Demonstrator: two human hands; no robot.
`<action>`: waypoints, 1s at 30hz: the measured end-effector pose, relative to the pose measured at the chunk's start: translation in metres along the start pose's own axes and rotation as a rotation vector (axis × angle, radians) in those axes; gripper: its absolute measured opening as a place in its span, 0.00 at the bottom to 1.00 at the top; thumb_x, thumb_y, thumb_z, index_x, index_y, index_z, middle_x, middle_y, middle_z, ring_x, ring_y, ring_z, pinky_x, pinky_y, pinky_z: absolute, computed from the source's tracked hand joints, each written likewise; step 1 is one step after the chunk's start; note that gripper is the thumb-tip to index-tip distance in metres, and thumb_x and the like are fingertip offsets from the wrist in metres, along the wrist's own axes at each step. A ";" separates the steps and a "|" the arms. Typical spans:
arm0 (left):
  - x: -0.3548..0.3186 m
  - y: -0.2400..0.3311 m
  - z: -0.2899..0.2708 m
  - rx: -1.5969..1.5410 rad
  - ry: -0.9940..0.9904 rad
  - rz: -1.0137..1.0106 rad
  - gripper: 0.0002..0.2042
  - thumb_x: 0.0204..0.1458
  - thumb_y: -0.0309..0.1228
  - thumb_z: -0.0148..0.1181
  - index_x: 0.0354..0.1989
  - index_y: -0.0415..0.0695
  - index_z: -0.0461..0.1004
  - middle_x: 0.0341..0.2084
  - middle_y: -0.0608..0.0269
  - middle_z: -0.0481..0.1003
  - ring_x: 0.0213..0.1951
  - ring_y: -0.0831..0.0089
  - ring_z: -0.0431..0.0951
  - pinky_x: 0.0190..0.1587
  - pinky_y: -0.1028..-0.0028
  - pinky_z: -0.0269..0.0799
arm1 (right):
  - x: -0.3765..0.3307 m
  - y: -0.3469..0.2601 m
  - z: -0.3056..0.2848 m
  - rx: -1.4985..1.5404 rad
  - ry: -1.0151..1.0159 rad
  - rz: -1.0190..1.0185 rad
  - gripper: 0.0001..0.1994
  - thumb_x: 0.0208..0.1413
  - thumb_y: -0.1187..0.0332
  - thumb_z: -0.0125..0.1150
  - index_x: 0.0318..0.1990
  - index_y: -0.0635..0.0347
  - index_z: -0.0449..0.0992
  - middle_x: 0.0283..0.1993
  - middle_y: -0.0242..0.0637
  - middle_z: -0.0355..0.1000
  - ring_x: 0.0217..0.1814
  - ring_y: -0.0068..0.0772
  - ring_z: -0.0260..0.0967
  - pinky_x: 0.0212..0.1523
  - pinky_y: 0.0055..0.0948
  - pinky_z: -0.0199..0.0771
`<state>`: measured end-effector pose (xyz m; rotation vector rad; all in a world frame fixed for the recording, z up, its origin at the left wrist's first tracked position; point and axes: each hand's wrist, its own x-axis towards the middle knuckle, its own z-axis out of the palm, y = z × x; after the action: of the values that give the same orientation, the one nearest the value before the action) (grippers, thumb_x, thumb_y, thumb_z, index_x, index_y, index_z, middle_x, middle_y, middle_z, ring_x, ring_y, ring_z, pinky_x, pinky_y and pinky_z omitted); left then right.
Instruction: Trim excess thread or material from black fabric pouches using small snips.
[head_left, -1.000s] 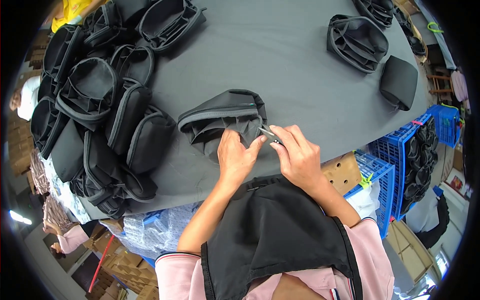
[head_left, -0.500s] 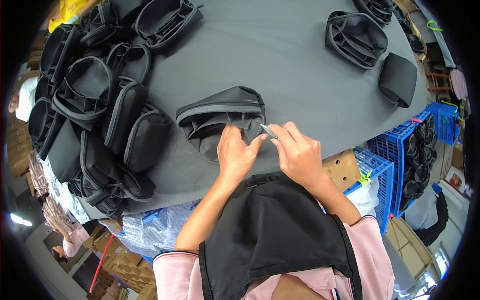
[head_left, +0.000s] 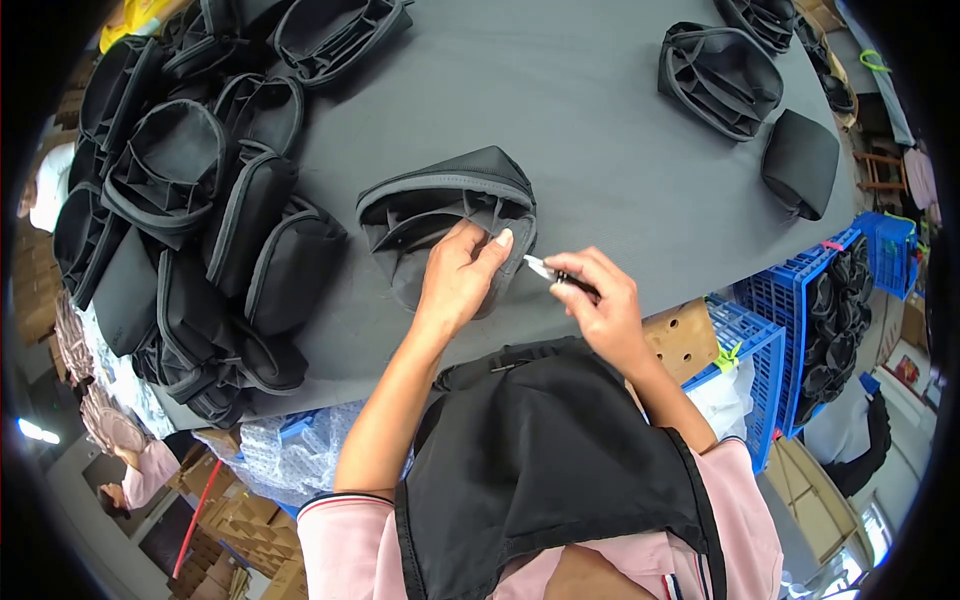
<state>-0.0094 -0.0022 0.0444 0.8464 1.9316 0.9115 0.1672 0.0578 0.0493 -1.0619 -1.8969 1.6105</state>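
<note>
A black pouch with a grey zip edge lies on the table in front of me, its mouth gaping and inner pockets showing. My left hand reaches into the mouth and grips the right side of the rim, thumb on top and some fingertips hidden inside. Just right of the pouch, my right hand is closed round small thread snips with a silver tip and a dark handle. Their tip points at the pouch's right edge, a small gap away from it.
Many similar pouches are heaped on the left of the grey table. An open pouch and a closed pouch lie at the right. Blue crates stand beyond the right edge, and bubble wrap hangs at the lower left.
My right hand has drawn the snips slightly back from the pouch, with more of the handle showing. My left hand has shifted a little left, its thumb now on the rim.
</note>
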 end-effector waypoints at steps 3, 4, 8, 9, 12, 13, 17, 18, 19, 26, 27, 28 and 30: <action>0.003 0.003 -0.004 0.019 -0.029 -0.042 0.20 0.49 0.42 0.55 0.24 0.31 0.69 0.23 0.53 0.68 0.27 0.64 0.68 0.32 0.68 0.63 | -0.005 -0.008 0.002 -0.139 0.027 -0.163 0.11 0.45 0.76 0.60 0.39 0.60 0.74 0.31 0.36 0.69 0.25 0.31 0.67 0.26 0.27 0.66; 0.004 0.004 -0.004 0.013 -0.042 -0.064 0.21 0.49 0.43 0.55 0.24 0.31 0.69 0.24 0.52 0.68 0.28 0.63 0.68 0.33 0.68 0.63 | -0.004 -0.007 0.002 -0.139 0.027 -0.163 0.11 0.45 0.76 0.60 0.39 0.60 0.74 0.31 0.36 0.69 0.25 0.31 0.67 0.26 0.27 0.66; 0.002 0.009 -0.003 0.005 -0.049 -0.083 0.21 0.49 0.43 0.55 0.26 0.31 0.69 0.25 0.52 0.69 0.29 0.62 0.69 0.34 0.68 0.64 | -0.002 -0.003 0.005 -0.250 -0.018 -0.275 0.13 0.42 0.81 0.60 0.39 0.63 0.74 0.31 0.38 0.69 0.25 0.32 0.67 0.27 0.25 0.68; 0.002 0.008 -0.003 0.004 -0.047 -0.082 0.21 0.49 0.43 0.55 0.26 0.31 0.69 0.25 0.52 0.69 0.29 0.62 0.69 0.34 0.68 0.64 | -0.002 -0.003 0.005 -0.288 -0.026 -0.292 0.13 0.41 0.81 0.60 0.39 0.63 0.74 0.31 0.39 0.69 0.26 0.34 0.68 0.27 0.26 0.68; 0.003 0.006 -0.002 0.017 -0.063 -0.087 0.21 0.50 0.44 0.55 0.26 0.31 0.70 0.26 0.51 0.70 0.30 0.61 0.70 0.34 0.67 0.64 | -0.001 -0.004 0.007 -0.335 -0.014 -0.324 0.13 0.41 0.81 0.61 0.38 0.62 0.74 0.30 0.39 0.70 0.27 0.36 0.69 0.27 0.27 0.69; 0.002 0.006 -0.002 0.031 -0.066 -0.081 0.21 0.50 0.44 0.55 0.27 0.32 0.70 0.26 0.51 0.70 0.30 0.61 0.70 0.34 0.67 0.64 | -0.001 -0.003 0.008 -0.336 -0.015 -0.323 0.13 0.41 0.81 0.61 0.38 0.62 0.74 0.30 0.39 0.70 0.27 0.36 0.69 0.27 0.27 0.69; 0.002 0.006 -0.002 0.081 -0.078 -0.064 0.22 0.50 0.45 0.55 0.27 0.32 0.70 0.26 0.51 0.70 0.30 0.60 0.71 0.34 0.66 0.64 | -0.002 0.000 0.008 -0.403 0.013 -0.405 0.13 0.41 0.77 0.61 0.38 0.60 0.74 0.30 0.36 0.69 0.26 0.36 0.68 0.27 0.27 0.67; 0.002 0.006 -0.002 0.081 -0.078 -0.065 0.22 0.50 0.45 0.55 0.27 0.32 0.70 0.26 0.51 0.70 0.30 0.60 0.71 0.34 0.66 0.64 | -0.003 0.001 0.008 -0.402 0.021 -0.410 0.13 0.42 0.75 0.62 0.39 0.58 0.74 0.30 0.33 0.69 0.25 0.34 0.68 0.27 0.28 0.65; 0.002 0.006 -0.002 0.073 -0.091 -0.071 0.22 0.50 0.45 0.55 0.27 0.32 0.70 0.26 0.51 0.70 0.30 0.60 0.71 0.34 0.66 0.64 | -0.005 0.001 0.007 -0.403 0.020 -0.410 0.13 0.42 0.75 0.62 0.39 0.58 0.74 0.30 0.33 0.69 0.25 0.34 0.68 0.27 0.28 0.65; 0.005 0.007 -0.004 0.083 -0.113 -0.063 0.22 0.50 0.46 0.54 0.27 0.32 0.71 0.26 0.51 0.70 0.30 0.60 0.71 0.35 0.66 0.64 | -0.001 -0.001 0.009 -0.260 0.051 -0.294 0.12 0.43 0.76 0.61 0.38 0.59 0.74 0.31 0.36 0.70 0.26 0.37 0.68 0.27 0.30 0.67; 0.005 0.010 -0.004 0.083 -0.115 -0.059 0.22 0.50 0.46 0.54 0.27 0.32 0.71 0.26 0.51 0.70 0.30 0.60 0.71 0.35 0.66 0.64 | 0.001 0.001 0.009 -0.291 0.022 -0.318 0.12 0.42 0.76 0.61 0.38 0.59 0.74 0.31 0.37 0.70 0.26 0.37 0.68 0.28 0.30 0.67; 0.004 0.012 -0.006 0.104 -0.126 -0.066 0.23 0.50 0.46 0.54 0.26 0.32 0.71 0.26 0.51 0.70 0.30 0.60 0.71 0.35 0.66 0.65 | 0.000 0.003 0.008 -0.289 0.018 -0.322 0.12 0.42 0.76 0.61 0.38 0.59 0.74 0.31 0.37 0.70 0.26 0.37 0.68 0.28 0.30 0.67; 0.004 0.012 -0.012 0.127 -0.129 -0.074 0.23 0.50 0.47 0.54 0.26 0.32 0.71 0.26 0.51 0.71 0.31 0.60 0.71 0.35 0.66 0.65 | -0.004 0.005 0.002 -0.304 -0.005 -0.446 0.13 0.42 0.77 0.62 0.39 0.60 0.74 0.30 0.36 0.69 0.26 0.35 0.67 0.29 0.26 0.66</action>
<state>-0.0191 0.0040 0.0582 0.8793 1.9098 0.6800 0.1690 0.0537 0.0443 -0.6699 -2.2338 1.1018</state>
